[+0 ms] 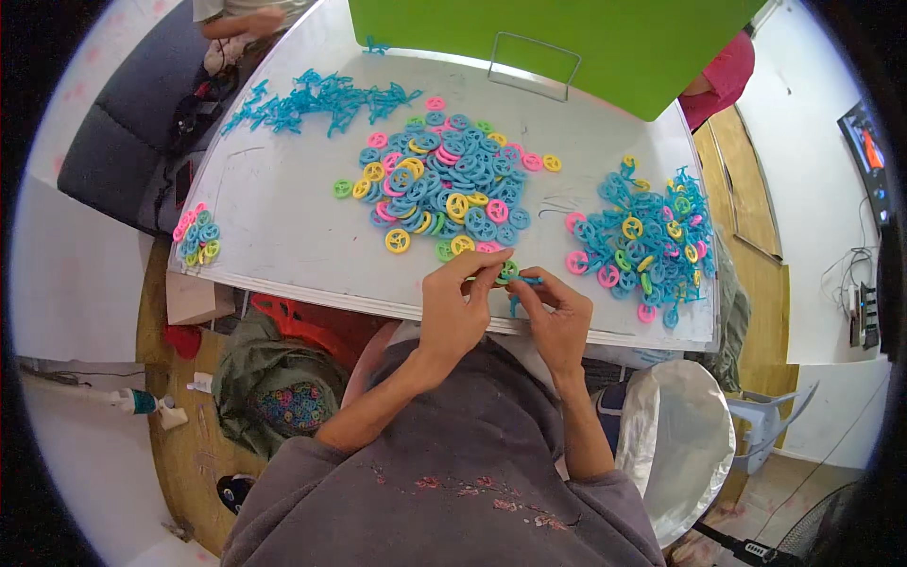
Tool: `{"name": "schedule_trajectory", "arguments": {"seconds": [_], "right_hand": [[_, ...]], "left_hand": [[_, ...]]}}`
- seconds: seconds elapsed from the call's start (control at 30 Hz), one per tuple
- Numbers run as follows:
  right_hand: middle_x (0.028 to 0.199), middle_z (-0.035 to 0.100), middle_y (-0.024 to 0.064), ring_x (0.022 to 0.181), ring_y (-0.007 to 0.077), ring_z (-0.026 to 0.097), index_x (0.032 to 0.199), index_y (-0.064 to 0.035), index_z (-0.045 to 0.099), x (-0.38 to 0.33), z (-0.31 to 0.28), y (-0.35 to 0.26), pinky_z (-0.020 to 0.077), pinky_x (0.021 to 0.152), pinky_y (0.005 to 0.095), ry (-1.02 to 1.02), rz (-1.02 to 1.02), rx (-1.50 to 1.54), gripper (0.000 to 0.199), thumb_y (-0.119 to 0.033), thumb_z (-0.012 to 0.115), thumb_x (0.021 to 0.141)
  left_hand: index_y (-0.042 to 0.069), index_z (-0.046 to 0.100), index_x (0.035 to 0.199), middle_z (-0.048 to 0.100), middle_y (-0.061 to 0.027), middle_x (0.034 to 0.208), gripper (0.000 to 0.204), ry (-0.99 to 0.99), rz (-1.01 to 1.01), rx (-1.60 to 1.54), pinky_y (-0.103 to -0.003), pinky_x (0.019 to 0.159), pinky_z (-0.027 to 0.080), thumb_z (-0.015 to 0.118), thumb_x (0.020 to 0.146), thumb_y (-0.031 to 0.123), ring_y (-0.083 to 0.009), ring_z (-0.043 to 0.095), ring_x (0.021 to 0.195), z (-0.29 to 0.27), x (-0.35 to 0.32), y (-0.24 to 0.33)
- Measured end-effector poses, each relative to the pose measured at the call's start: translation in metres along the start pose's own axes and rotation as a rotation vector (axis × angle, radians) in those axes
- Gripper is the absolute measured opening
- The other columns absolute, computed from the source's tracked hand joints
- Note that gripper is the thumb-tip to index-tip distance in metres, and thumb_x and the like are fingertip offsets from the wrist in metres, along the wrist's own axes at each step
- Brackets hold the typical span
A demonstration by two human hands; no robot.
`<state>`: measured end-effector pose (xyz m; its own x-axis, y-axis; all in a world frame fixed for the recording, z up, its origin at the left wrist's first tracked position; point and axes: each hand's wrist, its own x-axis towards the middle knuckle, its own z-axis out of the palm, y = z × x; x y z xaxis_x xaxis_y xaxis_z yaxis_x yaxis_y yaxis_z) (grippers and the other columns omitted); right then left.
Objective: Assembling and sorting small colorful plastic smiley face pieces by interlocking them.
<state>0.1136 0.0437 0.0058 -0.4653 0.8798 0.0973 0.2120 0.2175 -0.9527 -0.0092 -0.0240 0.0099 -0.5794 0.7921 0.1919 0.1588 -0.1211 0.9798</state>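
Observation:
Close to the table's near edge my two hands meet. My left hand (453, 307) pinches a small green plastic wheel (509, 271) between thumb and fingertips. Against it, my right hand (559, 326) grips a blue plastic piece (531, 280), partly hidden by the fingers; whether the two are joined I cannot tell. Just beyond lies a heap of loose wheels (453, 180) in blue, pink, yellow and green. To the right is a pile of blue pieces with wheels (642, 236). Loose blue branched pieces (321, 100) spread across the far left of the white table (283, 208).
A green board (557, 47) with a wire handle stands at the far edge. A few wheels (198, 234) sit at the left corner. Below are a dark green sack (274, 387) holding small coloured parts and a silvery-lined bin (685, 444). Other people (723, 80) stand beyond the table.

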Motion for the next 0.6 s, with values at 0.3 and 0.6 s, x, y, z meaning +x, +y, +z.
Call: {"name": "schedule_trajectory", "arguments": {"seconds": [0.3,0.6], "right_hand": [[0.076,0.069,0.0043,0.069,0.0048,0.056,0.094,0.0028,0.067,0.004,0.001,-0.002,0.0445,0.06,0.022,-0.042,0.131,0.171,0.018,-0.013,0.069,0.086],[0.073,0.066,0.0033,0.068,0.0053,0.056,0.094,0.0031,0.068,0.002,0.006,0.002,0.0446,0.06,0.0211,0.073,0.074,0.086,0.017,-0.009,0.071,0.082]], "left_hand": [[-0.001,0.066,0.107,0.067,-0.0103,0.093,0.019,0.034,0.041,0.091,-0.026,0.07,0.051,0.057,0.09,-0.001,-0.0133,0.062,0.082,0.004,-0.003,-0.002],[-0.002,0.065,0.103,0.066,-0.012,0.089,0.019,0.037,0.19,0.287,-0.028,0.071,0.051,0.055,0.088,-0.004,-0.0161,0.064,0.082,0.005,-0.003,-0.008]]}}
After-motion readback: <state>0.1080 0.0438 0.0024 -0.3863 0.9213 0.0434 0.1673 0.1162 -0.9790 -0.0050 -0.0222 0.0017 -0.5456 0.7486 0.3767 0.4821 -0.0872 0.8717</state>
